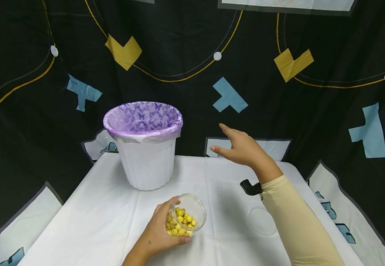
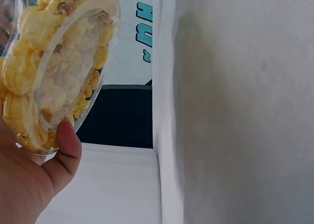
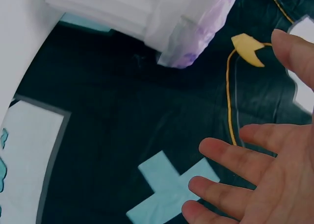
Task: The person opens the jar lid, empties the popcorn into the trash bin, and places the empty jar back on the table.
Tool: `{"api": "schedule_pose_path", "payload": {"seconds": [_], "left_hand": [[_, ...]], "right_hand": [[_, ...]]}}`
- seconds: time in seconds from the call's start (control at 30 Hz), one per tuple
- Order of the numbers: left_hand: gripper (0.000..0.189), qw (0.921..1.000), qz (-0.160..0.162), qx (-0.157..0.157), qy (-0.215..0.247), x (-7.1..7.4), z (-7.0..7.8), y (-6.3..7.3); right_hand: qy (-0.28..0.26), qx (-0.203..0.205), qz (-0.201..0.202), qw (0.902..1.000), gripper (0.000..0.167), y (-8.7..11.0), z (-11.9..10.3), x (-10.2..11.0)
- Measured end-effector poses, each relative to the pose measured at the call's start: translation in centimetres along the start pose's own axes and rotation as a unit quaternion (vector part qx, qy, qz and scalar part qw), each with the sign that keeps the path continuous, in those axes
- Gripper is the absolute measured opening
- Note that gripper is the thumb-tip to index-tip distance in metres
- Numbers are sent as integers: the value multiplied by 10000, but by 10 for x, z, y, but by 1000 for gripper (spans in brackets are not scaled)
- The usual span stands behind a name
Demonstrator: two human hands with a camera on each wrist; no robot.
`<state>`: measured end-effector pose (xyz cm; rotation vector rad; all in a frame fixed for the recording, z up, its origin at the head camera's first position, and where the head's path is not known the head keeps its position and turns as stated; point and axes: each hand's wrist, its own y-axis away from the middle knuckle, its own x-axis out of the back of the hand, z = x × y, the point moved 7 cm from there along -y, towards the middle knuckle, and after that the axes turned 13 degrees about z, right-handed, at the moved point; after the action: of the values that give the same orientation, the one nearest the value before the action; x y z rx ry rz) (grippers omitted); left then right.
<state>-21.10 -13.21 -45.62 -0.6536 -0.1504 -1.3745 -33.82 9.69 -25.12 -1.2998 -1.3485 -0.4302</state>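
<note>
A clear round plastic tub (image 1: 197, 207) is gripped in my left hand (image 1: 160, 231), thumb on the near side and fingers round the far side. Yellow caramel popcorn (image 1: 180, 223) lies in it, and its open mouth tilts toward the right. In the left wrist view, the thumb presses near the base of the tub (image 2: 68, 62), with popcorn showing through the plastic. My right hand (image 1: 240, 146) is raised over the back of the table with its fingers spread, holding nothing. The right wrist view shows that hand (image 3: 265, 175) with its palm bare.
A white bin (image 1: 146, 159) with a purple patterned liner (image 1: 142, 118) stands at the back left of the white-covered table (image 1: 89, 221). Under the right forearm lies a clear round lid (image 1: 261, 221). Behind the table hangs a dark curtain (image 1: 186, 129) with taped shapes.
</note>
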Motion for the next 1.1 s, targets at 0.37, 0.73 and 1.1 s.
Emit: {"api": "schedule_pose_path", "payload": {"seconds": [0.37, 0.73, 1.1], "left_hand": [[115, 10000, 13, 6, 17, 2, -5, 0], [115, 10000, -45, 11, 41, 2, -9, 1], [116, 9999, -34, -76, 60, 4, -7, 4]], "right_hand": [[-111, -77, 38, 9999, 87, -29, -37, -8], [-302, -47, 144, 9994, 76, -56, -65, -25], [-281, -96, 382, 9988, 76, -83, -87, -49]]}}
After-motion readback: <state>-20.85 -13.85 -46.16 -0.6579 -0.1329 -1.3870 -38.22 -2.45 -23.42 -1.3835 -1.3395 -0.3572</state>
